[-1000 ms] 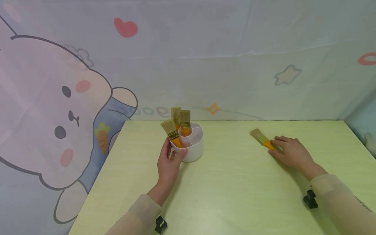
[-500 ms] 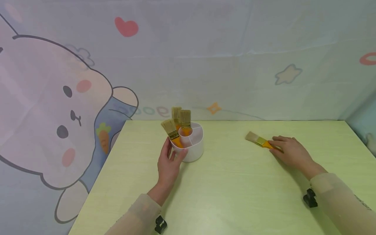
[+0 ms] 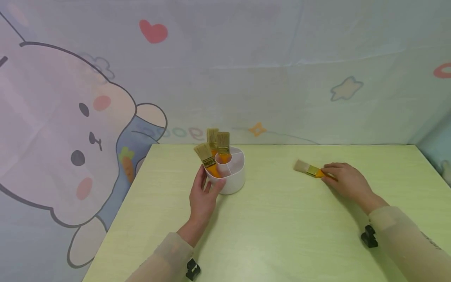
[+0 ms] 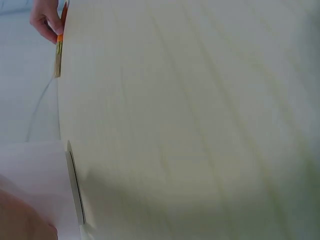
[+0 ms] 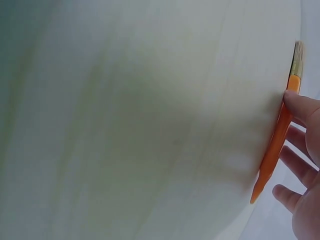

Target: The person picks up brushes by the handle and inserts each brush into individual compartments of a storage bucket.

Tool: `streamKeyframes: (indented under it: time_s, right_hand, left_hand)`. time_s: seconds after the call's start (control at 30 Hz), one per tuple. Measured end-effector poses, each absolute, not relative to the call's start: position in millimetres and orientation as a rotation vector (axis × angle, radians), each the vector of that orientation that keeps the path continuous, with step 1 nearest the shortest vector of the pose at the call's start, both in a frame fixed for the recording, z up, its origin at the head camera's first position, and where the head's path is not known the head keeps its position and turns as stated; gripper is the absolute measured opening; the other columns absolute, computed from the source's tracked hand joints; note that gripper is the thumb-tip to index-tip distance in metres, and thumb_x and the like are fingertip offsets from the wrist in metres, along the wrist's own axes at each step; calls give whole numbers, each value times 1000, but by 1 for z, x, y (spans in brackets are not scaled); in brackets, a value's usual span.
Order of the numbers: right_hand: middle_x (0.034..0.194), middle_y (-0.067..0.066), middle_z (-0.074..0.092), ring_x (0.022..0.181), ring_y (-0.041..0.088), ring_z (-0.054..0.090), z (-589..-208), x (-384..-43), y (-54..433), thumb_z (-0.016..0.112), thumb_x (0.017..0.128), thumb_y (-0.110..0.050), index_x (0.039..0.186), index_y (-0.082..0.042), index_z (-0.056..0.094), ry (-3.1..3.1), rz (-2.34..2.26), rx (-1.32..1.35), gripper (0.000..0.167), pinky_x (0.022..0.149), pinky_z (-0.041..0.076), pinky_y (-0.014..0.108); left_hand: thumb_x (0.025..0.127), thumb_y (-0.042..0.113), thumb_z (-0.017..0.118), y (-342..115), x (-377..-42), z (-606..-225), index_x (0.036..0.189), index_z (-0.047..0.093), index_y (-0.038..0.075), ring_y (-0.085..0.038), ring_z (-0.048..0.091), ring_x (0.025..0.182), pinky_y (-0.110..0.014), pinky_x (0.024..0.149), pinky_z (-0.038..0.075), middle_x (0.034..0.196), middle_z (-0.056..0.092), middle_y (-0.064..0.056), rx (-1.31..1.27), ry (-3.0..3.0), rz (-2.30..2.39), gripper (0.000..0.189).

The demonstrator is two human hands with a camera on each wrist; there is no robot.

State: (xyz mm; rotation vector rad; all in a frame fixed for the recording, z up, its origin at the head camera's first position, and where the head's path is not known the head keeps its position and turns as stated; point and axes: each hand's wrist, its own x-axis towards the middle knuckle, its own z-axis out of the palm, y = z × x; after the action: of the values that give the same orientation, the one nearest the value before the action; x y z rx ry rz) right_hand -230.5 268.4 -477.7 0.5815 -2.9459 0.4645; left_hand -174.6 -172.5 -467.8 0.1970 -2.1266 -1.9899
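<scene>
My left hand [image 3: 203, 197] grips the near left side of a round white divided holder [image 3: 235, 181], thumb in front and fingers round its side. Three paintbrushes [image 3: 223, 143] with orange handles stand in the holder, bristles up; one leans left over the rim. On the right of the table, my right hand [image 3: 347, 181] pinches the orange handle of another paintbrush [image 3: 311, 170], its bristles pointing left. In the right wrist view, thumb and fingers hold this paintbrush [image 5: 276, 142] by its handle, low along the tabletop. The left wrist view shows the holder's white wall [image 4: 37, 175] and base edge.
The pale yellow-green table [image 3: 275, 223] ends at the back against a cloth backdrop [image 3: 246, 70] printed with a cartoon animal. Each sleeve has a small black clip-like device [image 3: 193, 269] at the wrist.
The right hand's paintbrush has swung so its bristles point more to the left, and the right hand has shifted slightly left. The left hand stays on the holder.
</scene>
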Motion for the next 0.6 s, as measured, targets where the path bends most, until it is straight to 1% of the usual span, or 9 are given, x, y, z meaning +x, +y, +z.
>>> streamKeyframes:
  time_s: [0.13, 0.4, 0.6]
  right_hand:
    - [132, 28, 69, 125, 52, 59, -479, -231, 267, 76, 100, -15, 124, 5, 75, -2936, 487, 568, 32, 107, 48, 70]
    - [129, 26, 70, 122, 50, 61, -479, -230, 263, 77, 99, -14, 123, 4, 76, -2910, 495, 557, 31, 103, 51, 68]
    - [120, 22, 76, 114, 45, 67, -479, -229, 261, 81, 94, -11, 120, 1, 78, -2808, 435, 606, 29, 98, 56, 66]
  left_hand:
    - [94, 19, 85, -172, -175, -469, 167, 38, 13, -26, 38, 157, -45, 126, 39, 170, 41, -7, 183, -2115, -1986, 87]
    - [94, 17, 86, -172, -174, -469, 166, 39, 13, -26, 39, 157, -45, 125, 40, 169, 42, -7, 185, -2115, -1983, 86]
    - [94, 18, 85, -171, -174, -468, 166, 39, 13, -26, 40, 157, -45, 125, 41, 169, 42, -7, 195, -2130, -1976, 86]
